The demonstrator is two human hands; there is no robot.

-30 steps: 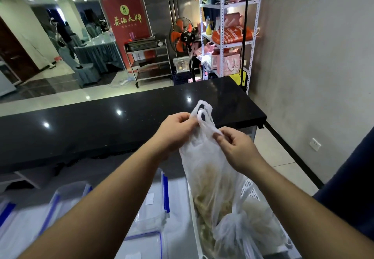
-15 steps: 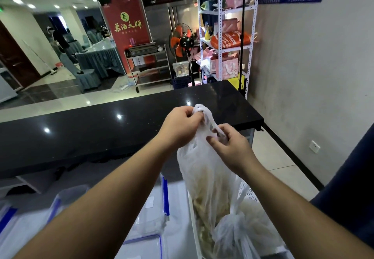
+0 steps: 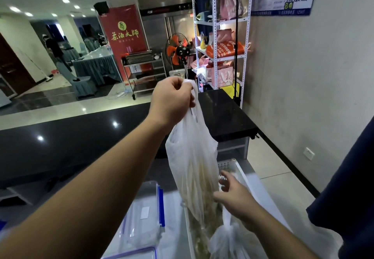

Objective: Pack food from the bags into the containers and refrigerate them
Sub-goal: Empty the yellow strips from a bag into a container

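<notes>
My left hand [image 3: 172, 99] grips the handles of a thin white plastic bag [image 3: 192, 157] and holds it up above the white basket [image 3: 240, 169]. Pale, stringy food shows through the bag's lower half. My right hand [image 3: 234, 196] is low beside the bag's bottom, fingers spread and relaxed, holding nothing. A second tied plastic bag [image 3: 228, 240] lies in the basket under my right wrist. Clear containers with blue clips [image 3: 145, 214] stand on the counter to the left of the basket.
A long black counter [image 3: 81, 137] runs across in front of me. Behind it stand a white metal shelf rack [image 3: 220, 36] with pink and orange packages, an orange fan [image 3: 178, 50] and a steel trolley [image 3: 141, 70]. A wall [image 3: 303, 96] closes the right side.
My left hand has lifted the bag by its handles, higher than before. My right hand has let go of the handles and dropped down beside the bag's bottom.
</notes>
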